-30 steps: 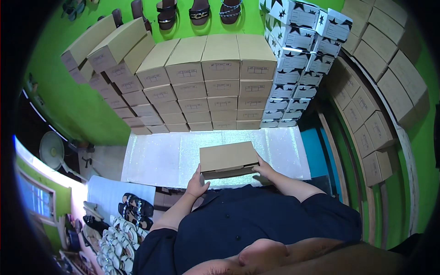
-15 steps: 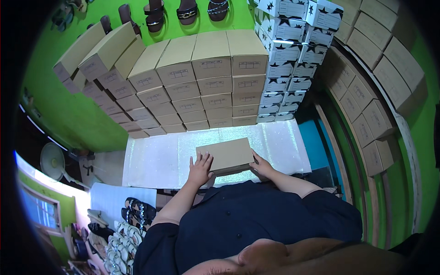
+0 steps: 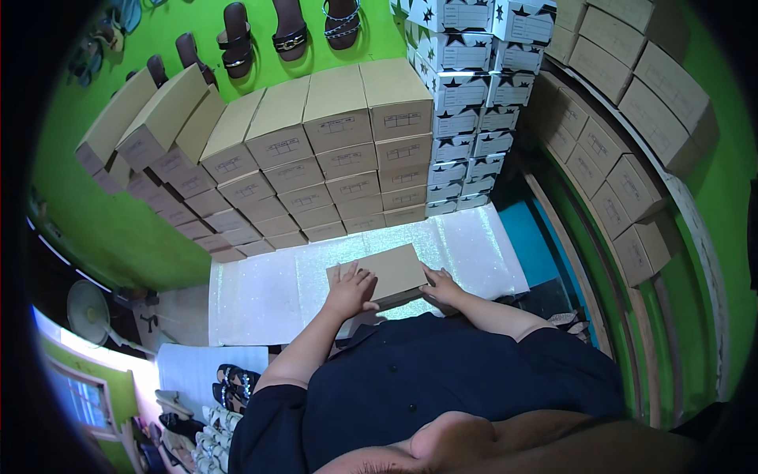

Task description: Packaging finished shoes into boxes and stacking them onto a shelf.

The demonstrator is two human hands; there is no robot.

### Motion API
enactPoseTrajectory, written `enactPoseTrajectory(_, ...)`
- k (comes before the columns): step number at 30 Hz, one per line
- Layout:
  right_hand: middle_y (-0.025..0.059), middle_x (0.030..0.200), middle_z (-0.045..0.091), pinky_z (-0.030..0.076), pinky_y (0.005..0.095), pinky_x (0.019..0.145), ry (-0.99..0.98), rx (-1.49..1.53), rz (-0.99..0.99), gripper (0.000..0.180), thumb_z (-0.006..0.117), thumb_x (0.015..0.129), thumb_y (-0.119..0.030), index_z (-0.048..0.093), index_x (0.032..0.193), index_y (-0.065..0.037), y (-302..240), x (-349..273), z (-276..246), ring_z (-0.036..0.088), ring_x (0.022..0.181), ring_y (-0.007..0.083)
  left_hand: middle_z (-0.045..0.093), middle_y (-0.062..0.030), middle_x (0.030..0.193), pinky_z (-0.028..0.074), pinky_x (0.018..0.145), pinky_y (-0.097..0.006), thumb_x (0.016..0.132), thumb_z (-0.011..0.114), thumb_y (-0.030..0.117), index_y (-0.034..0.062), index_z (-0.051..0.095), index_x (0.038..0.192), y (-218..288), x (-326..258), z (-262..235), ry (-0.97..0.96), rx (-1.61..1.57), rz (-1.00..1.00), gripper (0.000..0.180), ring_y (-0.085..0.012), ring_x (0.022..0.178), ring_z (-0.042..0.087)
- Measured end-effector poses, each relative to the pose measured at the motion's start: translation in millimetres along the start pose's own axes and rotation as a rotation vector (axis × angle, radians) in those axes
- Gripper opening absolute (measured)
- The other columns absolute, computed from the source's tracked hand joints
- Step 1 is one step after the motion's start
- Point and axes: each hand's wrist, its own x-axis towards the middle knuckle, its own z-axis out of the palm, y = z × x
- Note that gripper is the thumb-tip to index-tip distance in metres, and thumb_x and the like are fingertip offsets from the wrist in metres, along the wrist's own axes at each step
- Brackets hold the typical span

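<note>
The left hand's [image 3: 350,294] fingers are spread on the brown box's [image 3: 396,272] top; the right hand [image 3: 443,287] curls at its right end, pinching or not, I cannot tell. The smooth card box is by the sparkly white table's [image 3: 253,292] front edge. Closing it seems the step; next needs gentle, even pressing.

The left hand [image 3: 350,293] hides part of the brown box [image 3: 396,268], whose interior is concealed. The upper edge crops two wall sandals [image 3: 342,24]; the lower edge, pale shoes [image 3: 212,446]. Print on stacked cartons [image 3: 339,126] is illegibly small.
</note>
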Motion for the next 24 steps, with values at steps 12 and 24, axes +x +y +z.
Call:
enactPoseTrajectory(12,0.0201,0.143,0.05,0.014,0.0532,0.12,0.031,-0.057,0.009,0.082,0.06,0.09,-0.044,0.018,0.158,-0.023,10,6,8,0.042,0.136,0.035,0.058,-0.0083,0.137,0.021,0.117,-0.06,0.086,0.064,0.025,0.0183,0.051,0.141,-2,22,37,0.202,-0.051,0.136,0.056,-0.0292,0.137,0.046)
enactPoseTrajectory(24,0.0219,0.141,0.05,0.013,0.0547,0.119,0.009,0.008,-0.009,0.082,0.061,0.091,-0.043,0.017,0.158,-0.026,0,2,1,0.042,0.135,0.0368,0.022,-0.0078,0.163,0.01,0.116,-0.065,0.088,0.051,0.009,0.026,0.035,0.153,-72,53,-9,0.458,0.15,-0.26,0.069,-0.0332,0.151,0.018)
